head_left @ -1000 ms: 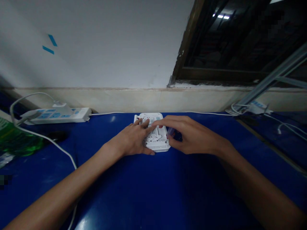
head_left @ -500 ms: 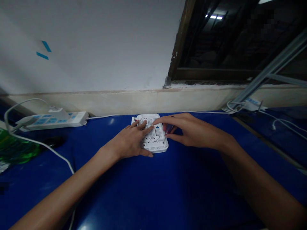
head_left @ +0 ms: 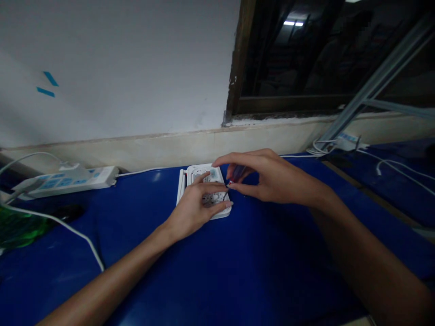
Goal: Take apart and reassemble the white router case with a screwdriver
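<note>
A white perforated device (head_left: pixel 222 213), looking like a router with a white bar along its left side, lies flat on the blue table (head_left: pixel 217 271) near the wall. My left hand (head_left: pixel 199 201) rests over the device with fingers spread, thumb by its lower right corner. My right hand (head_left: pixel 253 176) is closed round a small screwdriver (head_left: pixel 238 173) with a translucent purplish-red handle. The screwdriver's thin shaft points down and left to the device's right side, close to my left fingertips. The tip's exact contact point is too small to tell.
At the left are a white power strip (head_left: pixel 102 177) with a plug and cable, and a green plastic bag (head_left: pixel 27 228). A second white strip (head_left: pixel 348 141) with cables sits at the right, near a metal frame (head_left: pixel 353 106). The wall stands behind.
The view has shifted a little. My left hand has moved toward the device's right edge, its thumb now on the lower right corner, its fingers nearer the screwdriver. My right hand still holds the screwdriver.
</note>
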Tool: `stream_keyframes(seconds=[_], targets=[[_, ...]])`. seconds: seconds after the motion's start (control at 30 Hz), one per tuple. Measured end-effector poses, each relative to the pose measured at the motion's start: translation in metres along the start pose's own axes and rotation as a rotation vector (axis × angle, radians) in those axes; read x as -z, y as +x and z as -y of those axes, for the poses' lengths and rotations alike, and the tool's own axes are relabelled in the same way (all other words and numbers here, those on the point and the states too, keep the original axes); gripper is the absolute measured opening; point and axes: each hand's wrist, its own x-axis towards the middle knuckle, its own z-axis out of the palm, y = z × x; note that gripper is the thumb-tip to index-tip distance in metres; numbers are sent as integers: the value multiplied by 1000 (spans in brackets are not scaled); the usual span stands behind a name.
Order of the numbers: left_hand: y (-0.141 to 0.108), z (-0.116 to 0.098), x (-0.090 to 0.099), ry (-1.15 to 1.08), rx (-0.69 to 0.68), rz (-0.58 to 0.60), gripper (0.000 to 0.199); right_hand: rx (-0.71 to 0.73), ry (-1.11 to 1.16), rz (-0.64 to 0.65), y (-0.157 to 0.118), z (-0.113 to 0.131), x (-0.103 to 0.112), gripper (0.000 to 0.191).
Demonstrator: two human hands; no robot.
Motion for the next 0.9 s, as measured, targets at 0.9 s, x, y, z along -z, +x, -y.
stream_keyframes(seconds=[0.9], targets=[[103,-11,-57,454,-347,470,18,-663,683,-437,-109,-148,-22,70]])
